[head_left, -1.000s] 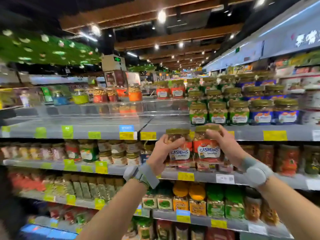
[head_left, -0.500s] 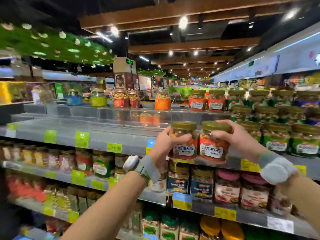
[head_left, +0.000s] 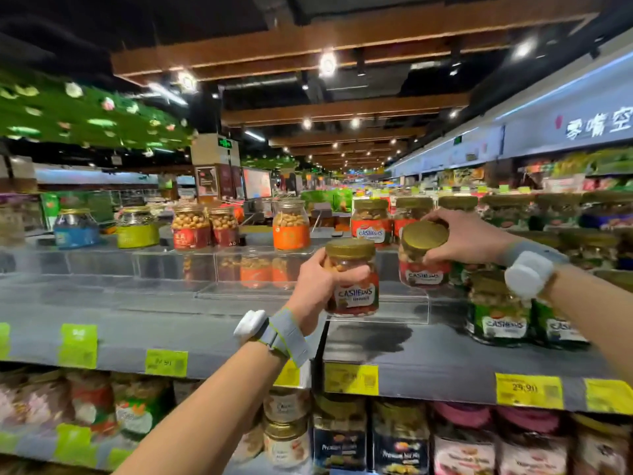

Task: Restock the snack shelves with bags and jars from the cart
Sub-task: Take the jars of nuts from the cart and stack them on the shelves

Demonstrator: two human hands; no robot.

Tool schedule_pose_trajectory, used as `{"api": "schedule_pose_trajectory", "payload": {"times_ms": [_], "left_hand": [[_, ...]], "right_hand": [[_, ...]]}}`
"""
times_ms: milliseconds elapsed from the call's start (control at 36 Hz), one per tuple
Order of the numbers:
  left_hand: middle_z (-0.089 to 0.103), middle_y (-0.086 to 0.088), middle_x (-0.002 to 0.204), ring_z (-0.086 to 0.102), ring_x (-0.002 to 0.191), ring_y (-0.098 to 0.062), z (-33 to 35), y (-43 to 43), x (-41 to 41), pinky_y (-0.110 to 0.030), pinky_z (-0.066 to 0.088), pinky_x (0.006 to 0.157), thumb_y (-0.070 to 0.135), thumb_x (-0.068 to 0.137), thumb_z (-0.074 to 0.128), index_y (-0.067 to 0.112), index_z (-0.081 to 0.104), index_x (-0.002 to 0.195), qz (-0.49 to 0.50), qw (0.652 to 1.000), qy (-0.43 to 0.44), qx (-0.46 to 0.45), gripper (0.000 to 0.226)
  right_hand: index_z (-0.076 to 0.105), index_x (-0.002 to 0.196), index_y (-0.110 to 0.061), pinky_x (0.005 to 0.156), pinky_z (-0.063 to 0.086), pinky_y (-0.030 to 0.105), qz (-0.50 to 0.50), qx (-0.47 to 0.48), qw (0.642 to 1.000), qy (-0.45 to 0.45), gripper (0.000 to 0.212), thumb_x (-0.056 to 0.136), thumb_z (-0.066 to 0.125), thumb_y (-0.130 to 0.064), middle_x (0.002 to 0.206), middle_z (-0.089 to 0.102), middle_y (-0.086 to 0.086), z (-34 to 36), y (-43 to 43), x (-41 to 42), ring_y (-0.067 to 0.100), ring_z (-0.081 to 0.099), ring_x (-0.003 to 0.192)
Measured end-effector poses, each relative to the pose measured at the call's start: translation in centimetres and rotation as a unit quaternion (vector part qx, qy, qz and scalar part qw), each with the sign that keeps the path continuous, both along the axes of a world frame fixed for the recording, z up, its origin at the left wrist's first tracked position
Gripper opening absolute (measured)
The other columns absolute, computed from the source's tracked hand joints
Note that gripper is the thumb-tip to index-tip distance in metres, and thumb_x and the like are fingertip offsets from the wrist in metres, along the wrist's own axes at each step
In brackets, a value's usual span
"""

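**Two cashew jars held up at the top shelf**

I see both hands raised in front of the grey metal top shelf, each one holding a jar.

My left hand wraps round the side of a red-labelled clear cashew jar with a gold lid, thumb across the front above the label. The jar stands upright at the front edge of the clear acrylic step riser. I cannot tell whether its base touches the riser.

My right hand grips a second red-labelled cashew jar from above, fingers curled over its shoulder and gold lid. This jar is tilted, with the lid leaning toward the camera. It hangs above the riser, just beside the left-hand jar and apart from it.

Green-labelled cashew jars stand on the shelf to the right, under my right forearm. More red-labelled jars sit on the upper level behind. Yellow price tags line the shelf edge. Each wrist wears a grey band with a white pod.
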State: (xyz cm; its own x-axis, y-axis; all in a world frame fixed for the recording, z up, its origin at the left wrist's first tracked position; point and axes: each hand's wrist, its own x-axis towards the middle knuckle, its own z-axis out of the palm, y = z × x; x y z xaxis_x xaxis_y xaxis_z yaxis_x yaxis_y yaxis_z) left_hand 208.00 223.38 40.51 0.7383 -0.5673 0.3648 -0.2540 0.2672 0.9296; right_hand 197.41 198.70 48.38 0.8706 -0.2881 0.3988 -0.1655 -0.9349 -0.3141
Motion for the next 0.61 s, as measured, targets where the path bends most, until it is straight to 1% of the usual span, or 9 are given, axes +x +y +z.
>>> {"api": "schedule_pose_trajectory", "payload": {"times_ms": [83, 167, 250, 333, 417, 444, 500, 556, 611], "left_hand": [[0.076, -0.002, 0.11, 0.073, 0.102, -0.025, 0.2, -0.9, 1.0, -0.046, 0.057, 0.093, 0.014, 0.068, 0.09, 0.019, 0.064, 0.118, -0.008, 1.0, -0.006, 0.009, 0.057], [0.076, -0.001, 0.109, 0.073, 0.102, -0.023, 0.3, -1.6, 1.7, -0.043, 0.057, 0.091, 0.013, 0.069, 0.088, 0.02, 0.064, 0.118, -0.027, 0.999, -0.012, 0.013, 0.055], [0.077, -0.001, 0.108, 0.074, 0.099, -0.021, 0.6, -2.1, 2.3, -0.035, 0.059, 0.082, 0.009, 0.071, 0.086, 0.019, 0.063, 0.12, -0.041, 0.999, -0.011, 0.006, 0.054], [0.076, 0.0, 0.109, 0.073, 0.099, -0.02, 0.6, -2.4, 2.9, -0.035, 0.058, 0.083, 0.011, 0.071, 0.087, 0.02, 0.062, 0.122, -0.049, 0.999, -0.019, 0.012, 0.057], [0.076, 0.002, 0.107, 0.073, 0.097, -0.017, 0.7, -2.6, 3.5, -0.034, 0.058, 0.082, 0.012, 0.071, 0.087, 0.021, 0.063, 0.12, -0.056, 0.998, -0.024, 0.02, 0.056], [0.076, 0.002, 0.107, 0.073, 0.097, -0.016, 0.7, -2.7, 3.8, -0.033, 0.058, 0.081, 0.013, 0.071, 0.087, 0.021, 0.062, 0.121, -0.059, 0.998, -0.026, 0.021, 0.056], [0.076, 0.002, 0.109, 0.073, 0.099, -0.017, 0.7, -2.7, 4.2, -0.033, 0.057, 0.082, 0.014, 0.071, 0.088, 0.021, 0.062, 0.123, -0.067, 0.997, -0.025, 0.022, 0.058], [0.076, 0.001, 0.109, 0.073, 0.099, -0.017, 0.7, -2.9, 4.4, -0.032, 0.056, 0.081, 0.015, 0.071, 0.087, 0.022, 0.062, 0.121, -0.068, 0.997, -0.024, 0.025, 0.056], [0.076, 0.001, 0.107, 0.072, 0.098, -0.017, 0.6, -2.8, 4.6, -0.029, 0.055, 0.079, 0.013, 0.071, 0.087, 0.021, 0.063, 0.12, -0.065, 0.997, -0.024, 0.024, 0.055]], "right_hand": [[0.043, 0.139, -0.023, 0.096, 0.047, 0.032, 0.001, -0.004, 1.0, 0.01, 0.081, 0.071, 0.085, -0.037, 0.132, 0.053, 0.0, -0.6, -0.9, 1.0, 0.02, 0.054, 0.112], [0.043, 0.137, -0.024, 0.101, 0.046, 0.034, -0.012, -0.01, 1.0, 0.021, 0.077, 0.072, 0.083, -0.039, 0.132, 0.052, -0.002, -1.0, -1.6, 1.6, 0.019, 0.053, 0.115], [0.044, 0.133, -0.024, 0.099, 0.048, 0.034, -0.024, -0.026, 0.999, 0.023, 0.072, 0.073, 0.082, -0.034, 0.128, 0.051, -0.003, -1.1, -1.7, 1.8, 0.018, 0.054, 0.111], [0.048, 0.126, -0.025, 0.097, 0.048, 0.033, -0.027, -0.044, 0.999, 0.007, 0.06, 0.076, 0.08, -0.033, 0.125, 0.049, -0.003, -1.2, -1.7, 2.3, 0.017, 0.053, 0.109], [0.048, 0.119, -0.03, 0.093, 0.047, 0.031, -0.038, -0.101, 0.994, 0.014, 0.048, 0.08, 0.076, -0.036, 0.127, 0.049, -0.003, -0.9, -1.8, 2.9, 0.015, 0.052, 0.107], [0.048, 0.121, -0.03, 0.093, 0.047, 0.03, -0.043, -0.114, 0.992, 0.019, 0.05, 0.08, 0.075, -0.037, 0.127, 0.05, -0.003, -0.8, -1.8, 3.1, 0.015, 0.052, 0.107], [0.046, 0.133, -0.028, 0.095, 0.048, 0.031, -0.052, -0.125, 0.99, 0.033, 0.062, 0.08, 0.076, -0.041, 0.13, 0.051, -0.002, -0.5, -1.6, 3.2, 0.015, 0.052, 0.11], [0.042, 0.142, -0.025, 0.1, 0.047, 0.032, -0.056, -0.151, 0.986, 0.047, 0.074, 0.08, 0.077, -0.043, 0.135, 0.05, -0.001, -0.4, -1.5, 3.3, 0.016, 0.049, 0.119], [0.041, 0.145, -0.026, 0.104, 0.045, 0.035, -0.054, -0.182, 0.979, 0.07, 0.077, 0.08, 0.078, -0.044, 0.14, 0.049, -0.001, -0.7, -1.3, 3.6, 0.017, 0.046, 0.126]]}}
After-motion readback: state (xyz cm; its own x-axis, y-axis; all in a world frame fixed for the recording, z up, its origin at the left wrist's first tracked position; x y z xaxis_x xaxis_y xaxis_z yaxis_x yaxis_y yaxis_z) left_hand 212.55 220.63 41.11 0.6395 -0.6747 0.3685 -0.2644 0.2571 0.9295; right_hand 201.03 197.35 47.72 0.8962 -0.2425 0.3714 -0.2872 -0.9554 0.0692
